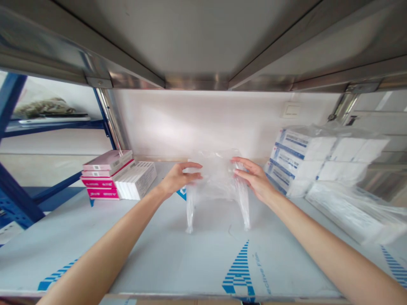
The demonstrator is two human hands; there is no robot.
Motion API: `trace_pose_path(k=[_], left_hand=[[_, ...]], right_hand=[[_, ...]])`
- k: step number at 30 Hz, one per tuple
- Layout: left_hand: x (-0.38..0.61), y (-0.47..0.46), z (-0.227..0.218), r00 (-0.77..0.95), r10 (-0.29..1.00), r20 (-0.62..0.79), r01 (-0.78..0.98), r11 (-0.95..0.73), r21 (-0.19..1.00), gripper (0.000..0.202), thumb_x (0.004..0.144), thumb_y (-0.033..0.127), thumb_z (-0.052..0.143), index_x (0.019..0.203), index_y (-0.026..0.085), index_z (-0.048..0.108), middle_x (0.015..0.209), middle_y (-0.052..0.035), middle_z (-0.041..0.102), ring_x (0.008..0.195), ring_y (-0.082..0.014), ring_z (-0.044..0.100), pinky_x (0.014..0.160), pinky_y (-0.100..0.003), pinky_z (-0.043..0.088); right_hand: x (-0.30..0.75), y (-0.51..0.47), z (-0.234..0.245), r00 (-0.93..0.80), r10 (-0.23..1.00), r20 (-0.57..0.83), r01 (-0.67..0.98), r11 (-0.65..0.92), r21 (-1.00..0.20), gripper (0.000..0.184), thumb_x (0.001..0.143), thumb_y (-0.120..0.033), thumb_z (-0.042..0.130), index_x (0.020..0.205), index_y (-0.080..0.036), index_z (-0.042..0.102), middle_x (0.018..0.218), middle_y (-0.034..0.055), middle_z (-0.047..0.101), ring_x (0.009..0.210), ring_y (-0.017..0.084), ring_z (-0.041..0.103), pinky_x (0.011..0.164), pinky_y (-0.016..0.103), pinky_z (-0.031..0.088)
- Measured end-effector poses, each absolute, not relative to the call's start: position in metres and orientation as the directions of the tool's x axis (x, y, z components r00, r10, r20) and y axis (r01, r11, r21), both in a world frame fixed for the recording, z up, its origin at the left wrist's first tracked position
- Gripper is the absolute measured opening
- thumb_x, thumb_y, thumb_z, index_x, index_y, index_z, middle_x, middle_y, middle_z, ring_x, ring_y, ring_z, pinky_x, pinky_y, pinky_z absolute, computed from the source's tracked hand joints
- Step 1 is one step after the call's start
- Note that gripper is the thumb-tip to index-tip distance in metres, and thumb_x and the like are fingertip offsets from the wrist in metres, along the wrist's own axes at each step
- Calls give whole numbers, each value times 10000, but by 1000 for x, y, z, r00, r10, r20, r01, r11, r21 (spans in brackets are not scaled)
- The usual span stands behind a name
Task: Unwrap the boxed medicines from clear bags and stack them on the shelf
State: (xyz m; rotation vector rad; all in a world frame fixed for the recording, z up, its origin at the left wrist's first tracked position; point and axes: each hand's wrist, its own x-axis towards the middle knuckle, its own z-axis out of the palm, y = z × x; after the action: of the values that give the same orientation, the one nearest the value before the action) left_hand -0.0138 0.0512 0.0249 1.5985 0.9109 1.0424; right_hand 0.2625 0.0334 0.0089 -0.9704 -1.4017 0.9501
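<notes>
A clear plastic bag (218, 180) with two handle strips is in the middle of the head view, over the metal shelf. Its strips trail toward me, one on each side. My left hand (178, 178) is at the bag's left edge, thumb and fingers lightly pinching the film. On the opposite edge, my right hand (254, 178) holds the film in the same way, fingertips pointing inward. The bag is see-through and slightly blurred; I cannot make out whether anything is inside it.
Pink and white boxes (103, 186) are stacked at the left, beside a row of white cartons (136, 180). At the right stand plastic-wrapped white and blue boxes (299, 161), with another wrapped pack (352, 212) in front. An upper shelf (197, 42) hangs low overhead.
</notes>
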Motion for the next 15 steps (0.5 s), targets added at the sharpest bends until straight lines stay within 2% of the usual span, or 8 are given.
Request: trace_pose_path(k=[3,5,7,10,12,15], left_hand=[[-15,72,43,291,925,245,137,-294,946,569,747,320,795,1280,209,631,962,-91,732,910,-271,742,643,-316,612],[-15,91,47,239,935,263,190,-311,931,589,786,317,756,1337,197,585,1004,-100,729,812,-240,752,637,-314,610],[-14,111,40,176,950,258,257,-298,919,545,830,288,702,1341,148,574,956,-106,735,758,-220,750,665,-319,608],[-11,134,17,115,965,236,420,-262,869,483,848,224,658,1304,79,599,805,-102,734,738,-242,746,692,-355,609],[-9,141,2,92,960,266,533,-273,801,414,828,205,673,1226,92,660,909,-126,745,823,-253,743,800,-384,601],[-8,141,-9,84,930,358,680,-316,662,341,774,203,730,1112,156,729,1283,-144,647,1119,-286,662,1041,-404,497]], right_hand=[[259,59,31,-72,937,342,222,349,-910,537,769,-296,727,1292,-323,608,1419,31,581,859,168,670,648,278,552],[256,81,41,-61,936,348,392,343,-854,516,809,-267,658,1319,-313,597,1444,37,564,912,180,676,622,260,543],[251,103,42,-39,938,346,509,316,-801,490,819,-218,615,1305,-279,619,1421,60,586,949,193,680,648,265,551],[246,127,26,-12,945,326,620,263,-739,472,762,-121,623,1222,-209,686,1288,102,678,941,213,695,775,317,559],[246,135,12,-1,946,325,699,233,-676,451,733,-86,632,1163,-190,719,1193,99,720,985,223,694,883,337,535],[247,134,-3,-8,939,342,796,213,-566,425,715,-103,669,1125,-197,733,1177,86,709,1081,226,660,984,323,484]])
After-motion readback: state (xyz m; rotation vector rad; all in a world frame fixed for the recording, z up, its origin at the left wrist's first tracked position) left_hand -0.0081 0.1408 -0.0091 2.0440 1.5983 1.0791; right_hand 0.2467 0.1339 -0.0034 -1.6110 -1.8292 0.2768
